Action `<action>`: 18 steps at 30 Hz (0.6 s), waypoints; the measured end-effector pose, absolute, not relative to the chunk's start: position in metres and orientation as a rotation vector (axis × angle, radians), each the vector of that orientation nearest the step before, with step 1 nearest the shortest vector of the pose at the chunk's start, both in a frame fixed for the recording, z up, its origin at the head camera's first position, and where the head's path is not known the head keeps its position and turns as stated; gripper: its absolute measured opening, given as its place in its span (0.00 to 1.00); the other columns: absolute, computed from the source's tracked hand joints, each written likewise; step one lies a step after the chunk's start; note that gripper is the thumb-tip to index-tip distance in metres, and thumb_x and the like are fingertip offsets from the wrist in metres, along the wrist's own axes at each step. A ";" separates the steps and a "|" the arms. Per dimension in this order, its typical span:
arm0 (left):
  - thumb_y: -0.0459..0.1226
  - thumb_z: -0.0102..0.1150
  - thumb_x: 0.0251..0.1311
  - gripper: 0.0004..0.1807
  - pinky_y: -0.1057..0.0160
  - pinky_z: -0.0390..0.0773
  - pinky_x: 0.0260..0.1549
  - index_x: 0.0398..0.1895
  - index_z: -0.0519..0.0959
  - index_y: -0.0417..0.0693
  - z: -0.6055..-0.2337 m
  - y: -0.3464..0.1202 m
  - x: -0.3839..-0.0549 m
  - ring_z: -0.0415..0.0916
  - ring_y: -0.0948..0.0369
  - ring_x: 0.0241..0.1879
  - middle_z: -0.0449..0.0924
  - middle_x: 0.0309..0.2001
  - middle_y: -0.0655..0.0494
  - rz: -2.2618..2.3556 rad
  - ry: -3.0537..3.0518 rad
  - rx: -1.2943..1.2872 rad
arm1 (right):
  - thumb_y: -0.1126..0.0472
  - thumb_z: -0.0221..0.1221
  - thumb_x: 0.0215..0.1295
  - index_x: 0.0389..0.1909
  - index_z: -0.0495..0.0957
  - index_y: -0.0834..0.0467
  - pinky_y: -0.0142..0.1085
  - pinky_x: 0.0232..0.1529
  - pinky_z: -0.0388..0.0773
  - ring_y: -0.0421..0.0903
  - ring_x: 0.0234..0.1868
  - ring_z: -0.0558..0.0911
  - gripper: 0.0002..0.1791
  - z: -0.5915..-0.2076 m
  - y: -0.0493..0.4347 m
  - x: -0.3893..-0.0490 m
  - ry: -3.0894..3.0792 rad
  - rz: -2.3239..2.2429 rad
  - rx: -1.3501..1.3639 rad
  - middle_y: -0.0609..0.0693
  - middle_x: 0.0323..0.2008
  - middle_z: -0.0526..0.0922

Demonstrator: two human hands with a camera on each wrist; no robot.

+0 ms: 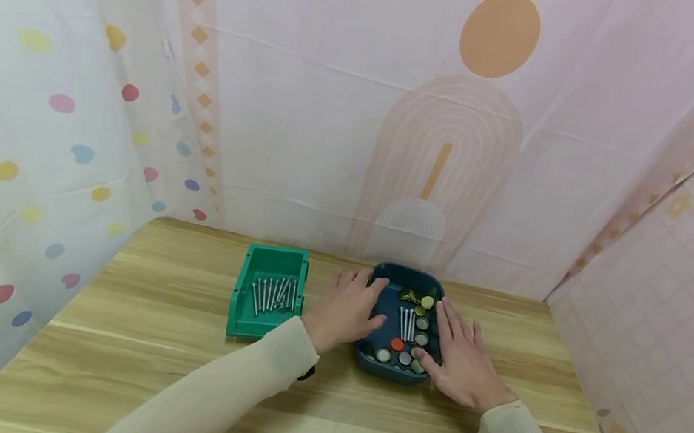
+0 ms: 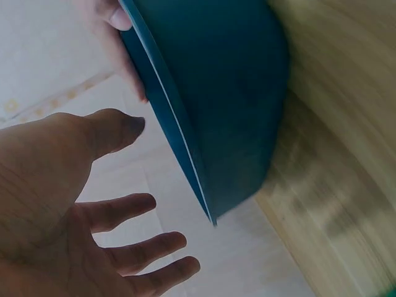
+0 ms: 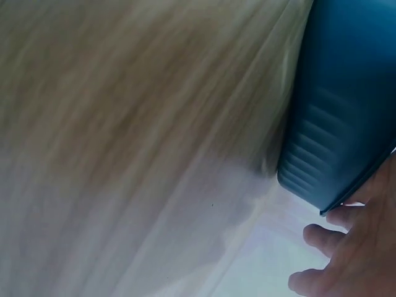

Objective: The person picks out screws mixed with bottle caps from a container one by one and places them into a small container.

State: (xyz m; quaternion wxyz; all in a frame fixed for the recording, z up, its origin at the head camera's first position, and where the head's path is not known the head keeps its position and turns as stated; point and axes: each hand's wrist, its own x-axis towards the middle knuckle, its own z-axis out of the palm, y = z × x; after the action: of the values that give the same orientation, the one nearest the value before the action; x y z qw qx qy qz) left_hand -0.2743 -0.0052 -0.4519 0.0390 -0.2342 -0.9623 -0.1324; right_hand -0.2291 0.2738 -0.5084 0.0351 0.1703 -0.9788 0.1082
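In the head view, a dark-blue rounded plastic tray (image 1: 392,375) is sitting between the left hand (image 1: 343,311) and right hand (image 1: 464,361), holding slim silver metal fasteners (image 1: 406,326) and round multicoloured caps (image 1: 383,355); in the left-wrist view, the fingers are lying spread, gripping nothing; in the right-wrist view, the fingers are lying nearly straight beside the tray, any contact being unclear; uneven lifting could be spilling loose caps.

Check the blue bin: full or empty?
Neither, partly filled: the blue bin holds silver fasteners and round caps, with bare floor showing left of the fasteners.
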 end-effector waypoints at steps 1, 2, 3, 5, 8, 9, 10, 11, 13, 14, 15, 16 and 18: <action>0.55 0.72 0.82 0.39 0.27 0.67 0.87 0.87 0.74 0.52 -0.452 -0.001 -0.274 0.73 0.37 0.84 0.74 0.86 0.40 -0.405 -2.952 -0.729 | 0.33 0.57 0.89 0.96 0.47 0.66 0.80 0.89 0.52 0.74 0.93 0.60 0.55 -0.508 0.274 -0.229 -3.008 0.333 0.523 0.66 0.96 0.48; 0.56 0.70 0.83 0.38 0.27 0.66 0.87 0.87 0.75 0.52 -0.453 0.003 -0.274 0.73 0.37 0.85 0.74 0.86 0.39 -0.397 -2.956 -0.736 | 0.33 0.57 0.89 0.96 0.47 0.66 0.80 0.89 0.52 0.74 0.93 0.60 0.55 -0.509 0.274 -0.229 -3.009 0.331 0.521 0.66 0.96 0.48; 0.57 0.69 0.83 0.38 0.27 0.66 0.87 0.87 0.75 0.53 -0.453 0.006 -0.274 0.73 0.37 0.85 0.74 0.86 0.39 -0.387 -2.959 -0.743 | 0.34 0.57 0.89 0.96 0.47 0.66 0.80 0.89 0.53 0.73 0.93 0.60 0.55 -0.509 0.274 -0.229 -3.009 0.330 0.520 0.66 0.96 0.48; 0.60 0.65 0.85 0.38 0.27 0.67 0.87 0.88 0.75 0.54 -0.454 0.013 -0.275 0.73 0.38 0.86 0.74 0.86 0.40 -0.341 -2.966 -0.753 | 0.33 0.57 0.89 0.96 0.47 0.65 0.80 0.89 0.53 0.72 0.94 0.59 0.55 -0.509 0.274 -0.229 -3.011 0.326 0.522 0.66 0.97 0.47; 0.62 0.63 0.85 0.38 0.28 0.68 0.87 0.88 0.75 0.55 -0.455 0.023 -0.275 0.72 0.38 0.87 0.74 0.87 0.41 -0.289 -2.979 -0.762 | 0.33 0.57 0.89 0.96 0.47 0.65 0.80 0.89 0.52 0.69 0.95 0.57 0.55 -0.509 0.273 -0.229 -3.013 0.328 0.521 0.66 0.97 0.48; 0.62 0.63 0.85 0.38 0.28 0.67 0.87 0.88 0.74 0.55 -0.456 0.026 -0.275 0.71 0.38 0.87 0.73 0.87 0.40 -0.286 -2.986 -0.767 | 0.33 0.56 0.89 0.96 0.47 0.66 0.80 0.89 0.52 0.69 0.95 0.57 0.55 -0.509 0.273 -0.229 -3.013 0.331 0.521 0.66 0.96 0.48; 0.62 0.62 0.86 0.38 0.28 0.68 0.87 0.89 0.74 0.55 -0.456 0.029 -0.275 0.71 0.38 0.87 0.73 0.87 0.40 -0.279 -2.991 -0.773 | 0.33 0.57 0.89 0.96 0.47 0.66 0.80 0.89 0.52 0.69 0.95 0.57 0.55 -0.509 0.273 -0.229 -3.016 0.334 0.518 0.66 0.97 0.47; 0.61 0.63 0.85 0.38 0.29 0.68 0.87 0.88 0.74 0.55 -0.457 0.032 -0.275 0.71 0.38 0.87 0.73 0.87 0.40 -0.278 -2.994 -0.780 | 0.34 0.57 0.89 0.96 0.47 0.66 0.80 0.89 0.52 0.70 0.95 0.57 0.55 -0.509 0.272 -0.229 -3.015 0.340 0.517 0.66 0.96 0.48; 0.60 0.64 0.85 0.38 0.29 0.69 0.86 0.88 0.75 0.54 -0.458 0.037 -0.276 0.71 0.37 0.87 0.74 0.86 0.40 -0.284 -3.000 -0.795 | 0.34 0.57 0.89 0.96 0.47 0.66 0.81 0.88 0.52 0.72 0.94 0.58 0.55 -0.509 0.272 -0.229 -3.016 0.348 0.513 0.66 0.97 0.47; 0.60 0.64 0.85 0.37 0.30 0.70 0.86 0.88 0.75 0.53 -0.458 0.040 -0.277 0.72 0.38 0.86 0.74 0.86 0.40 -0.282 -3.004 -0.801 | 0.34 0.57 0.89 0.96 0.47 0.66 0.80 0.89 0.51 0.72 0.94 0.58 0.55 -0.510 0.272 -0.229 -3.019 0.349 0.509 0.66 0.97 0.47; 0.59 0.64 0.85 0.37 0.31 0.70 0.86 0.87 0.75 0.53 -0.459 0.042 -0.278 0.72 0.38 0.86 0.75 0.85 0.40 -0.285 -3.013 -0.804 | 0.35 0.58 0.89 0.96 0.46 0.66 0.80 0.89 0.51 0.72 0.94 0.58 0.56 -0.510 0.273 -0.229 -3.019 0.352 0.507 0.66 0.97 0.46; 0.58 0.65 0.85 0.36 0.31 0.70 0.87 0.87 0.75 0.53 -0.460 0.045 -0.279 0.73 0.39 0.85 0.76 0.85 0.41 -0.285 -3.025 -0.803 | 0.35 0.58 0.89 0.96 0.46 0.66 0.80 0.89 0.51 0.72 0.94 0.58 0.55 -0.510 0.273 -0.229 -3.019 0.353 0.507 0.66 0.97 0.46; 0.56 0.66 0.85 0.36 0.33 0.69 0.88 0.87 0.75 0.54 -0.461 0.050 -0.280 0.73 0.40 0.85 0.76 0.84 0.43 -0.279 -3.058 -0.790 | 0.36 0.58 0.89 0.96 0.45 0.66 0.80 0.89 0.51 0.72 0.94 0.58 0.56 -0.510 0.273 -0.229 -3.017 0.354 0.511 0.66 0.97 0.45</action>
State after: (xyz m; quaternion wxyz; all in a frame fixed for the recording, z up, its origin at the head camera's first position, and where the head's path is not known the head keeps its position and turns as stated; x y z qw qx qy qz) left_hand -0.2802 0.0502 -0.4606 -0.0146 -0.2490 -0.9644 -0.0880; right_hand -0.2295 0.2731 -0.5104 0.0306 0.1657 -0.9790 0.1149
